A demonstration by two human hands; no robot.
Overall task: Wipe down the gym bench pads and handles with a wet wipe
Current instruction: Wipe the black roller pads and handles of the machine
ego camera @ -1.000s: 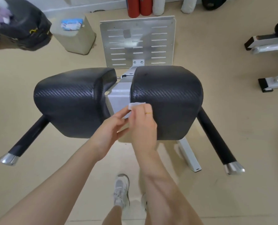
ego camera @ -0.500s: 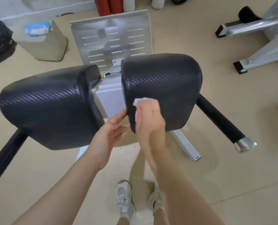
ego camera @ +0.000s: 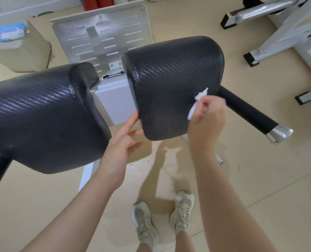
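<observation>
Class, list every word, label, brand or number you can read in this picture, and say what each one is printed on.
None can be read.
Wet wipe pack: blue and white printing, too blurred to read.
Right pad, left pad, footplate, right handle: no lettering shows.

There is only one view, from the camera I wear on my head. It looks forward and steeply down, so my two forearms come in from the bottom edge and my shoes [ego camera: 162, 222] show almost directly under the lens. The camera is near to the two black pads: the left pad [ego camera: 42, 120] fills much of the left half and is cut by the left edge, the right pad [ego camera: 173, 84] sits near the centre. The wide angle bends the edges. At the top the view reaches the metal footplate [ego camera: 103, 35], and at the upper right the frame of another machine [ego camera: 285, 33]. The floor [ego camera: 260, 179] fills the rest.
</observation>
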